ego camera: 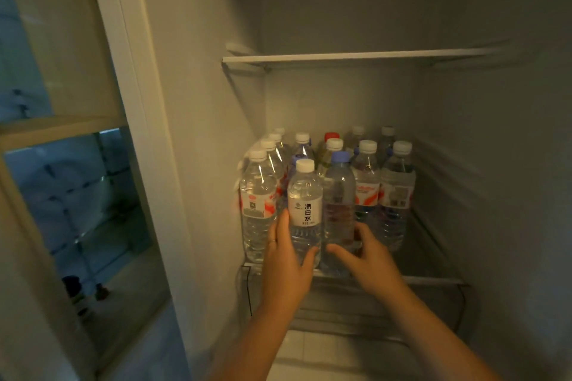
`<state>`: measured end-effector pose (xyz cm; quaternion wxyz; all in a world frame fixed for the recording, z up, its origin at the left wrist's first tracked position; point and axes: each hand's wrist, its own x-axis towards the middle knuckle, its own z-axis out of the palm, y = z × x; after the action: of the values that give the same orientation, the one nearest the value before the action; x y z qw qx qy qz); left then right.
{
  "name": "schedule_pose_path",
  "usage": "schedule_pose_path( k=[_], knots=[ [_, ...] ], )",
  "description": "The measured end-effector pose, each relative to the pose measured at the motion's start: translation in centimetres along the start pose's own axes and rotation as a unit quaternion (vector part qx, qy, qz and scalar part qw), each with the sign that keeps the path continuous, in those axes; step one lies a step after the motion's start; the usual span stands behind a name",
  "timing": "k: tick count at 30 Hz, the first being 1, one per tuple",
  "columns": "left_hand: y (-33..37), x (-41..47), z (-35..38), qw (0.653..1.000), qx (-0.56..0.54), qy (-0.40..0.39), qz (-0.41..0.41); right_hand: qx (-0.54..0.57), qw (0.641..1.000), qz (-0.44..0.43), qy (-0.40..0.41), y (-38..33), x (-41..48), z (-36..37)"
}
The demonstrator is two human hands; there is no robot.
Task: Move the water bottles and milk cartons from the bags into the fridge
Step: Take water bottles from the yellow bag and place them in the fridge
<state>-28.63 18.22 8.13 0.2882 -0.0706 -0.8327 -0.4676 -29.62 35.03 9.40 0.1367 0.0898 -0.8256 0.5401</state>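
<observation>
Inside the open fridge, several water bottles stand upright on a glass shelf (433,280). My left hand (286,263) grips a white-capped bottle with a white label (305,210) at the front of the shelf. My right hand (368,257) holds the lower part of a blue-capped clear bottle (339,195) right beside it. Both bottles are upright at the shelf's front edge. Behind them stand more bottles with white caps, one with a red cap (331,136). No milk cartons or bags are in view.
An upper shelf (356,56) above the bottles carries nothing visible. The fridge's right side of the lower shelf has bare space near the wall. The open door with its bin (71,226) stands at the left. A drawer (356,306) lies below the shelf.
</observation>
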Motion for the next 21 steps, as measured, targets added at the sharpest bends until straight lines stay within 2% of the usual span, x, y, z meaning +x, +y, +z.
schedule_pose_path(
  k=[7, 12, 21],
  knots=[
    [-2.5, -1.2, 0.7, 0.998, -0.014, 0.044, -0.030, -0.083, 0.996, -0.030, -0.007, 1.0, 0.0, 0.5],
    [-2.8, -1.3, -0.2, 0.997, -0.028, 0.061, -0.049, -0.131, 0.991, -0.014, -0.035, 0.9, 0.7, 1.3],
    [-3.0, -1.6, -0.3, 0.997, 0.018, 0.068, -0.028, -0.180, 0.983, 0.010, 0.019, 1.2, 1.1, 2.7]
  ],
)
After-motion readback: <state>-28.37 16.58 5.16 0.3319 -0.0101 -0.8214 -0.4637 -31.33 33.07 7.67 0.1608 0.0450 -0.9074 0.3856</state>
